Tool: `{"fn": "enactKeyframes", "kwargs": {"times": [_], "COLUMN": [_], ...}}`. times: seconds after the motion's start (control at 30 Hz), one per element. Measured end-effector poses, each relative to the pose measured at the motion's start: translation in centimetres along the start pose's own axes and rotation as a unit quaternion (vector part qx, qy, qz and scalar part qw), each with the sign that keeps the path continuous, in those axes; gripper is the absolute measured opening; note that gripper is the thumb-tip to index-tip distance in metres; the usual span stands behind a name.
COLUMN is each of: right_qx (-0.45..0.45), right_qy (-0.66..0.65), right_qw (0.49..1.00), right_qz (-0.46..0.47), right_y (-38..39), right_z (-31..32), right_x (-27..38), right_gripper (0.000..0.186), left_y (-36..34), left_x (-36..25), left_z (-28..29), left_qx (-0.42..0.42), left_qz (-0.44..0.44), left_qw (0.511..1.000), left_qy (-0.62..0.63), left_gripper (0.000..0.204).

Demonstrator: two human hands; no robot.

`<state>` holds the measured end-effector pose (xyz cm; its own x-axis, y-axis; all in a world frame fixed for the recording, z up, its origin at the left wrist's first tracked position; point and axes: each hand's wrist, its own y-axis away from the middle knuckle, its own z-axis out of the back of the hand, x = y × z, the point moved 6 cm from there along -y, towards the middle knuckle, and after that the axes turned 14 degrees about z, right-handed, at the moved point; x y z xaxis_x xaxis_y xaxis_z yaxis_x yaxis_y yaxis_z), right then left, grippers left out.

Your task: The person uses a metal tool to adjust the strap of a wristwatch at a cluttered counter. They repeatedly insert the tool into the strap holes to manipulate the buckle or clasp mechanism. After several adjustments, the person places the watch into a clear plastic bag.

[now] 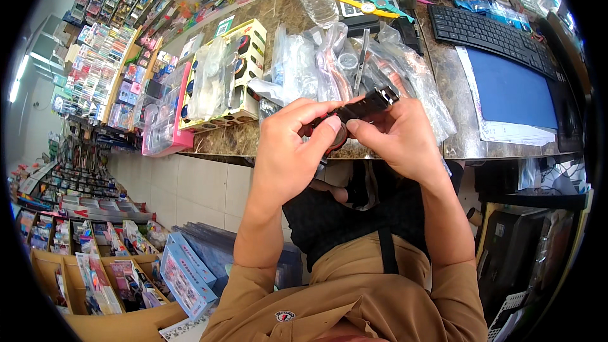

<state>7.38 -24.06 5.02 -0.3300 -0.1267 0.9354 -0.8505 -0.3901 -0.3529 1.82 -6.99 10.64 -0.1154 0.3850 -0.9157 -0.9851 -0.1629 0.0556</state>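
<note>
Over the near edge of the bench (453, 82), the left hand (285, 149) pinches a dark watch (362, 109) by its case while the right hand (405, 142) grips beside the strap. A steady left hold best lets the right thumb press without twisting; fingers hide much of the case, its face unreadable.

Plastic bags (297, 64), obstacles just ahead

Watch (368, 106)  is partly hidden by the left hand (288, 142), bottle (315, 1) cut off up top, shelf goods (101, 54) too tiny tbh.
</note>
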Motion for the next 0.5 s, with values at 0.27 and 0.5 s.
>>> {"fn": "enactKeyframes", "kwargs": {"times": [0.27, 0.5], "right_qx": [0.010, 0.030], "right_qy": [-0.082, -0.101], "right_qw": [0.997, 0.994], "right_qz": [-0.006, -0.005], "right_y": [0.0, 0.0], "right_z": [0.1, -0.2], "right_x": [1.0, 1.2], "right_gripper": [0.017, 0.023], "left_y": [-0.8, -1.5], "left_x": [0.5, 1.9], "left_z": [0.4, 0.2], "left_qx": [0.010, 0.029], "left_qz": [0.048, 0.094], "left_qw": [0.999, 0.994], "left_qy": [0.013, 0.053], "left_gripper": [0.024, 0.023]}}
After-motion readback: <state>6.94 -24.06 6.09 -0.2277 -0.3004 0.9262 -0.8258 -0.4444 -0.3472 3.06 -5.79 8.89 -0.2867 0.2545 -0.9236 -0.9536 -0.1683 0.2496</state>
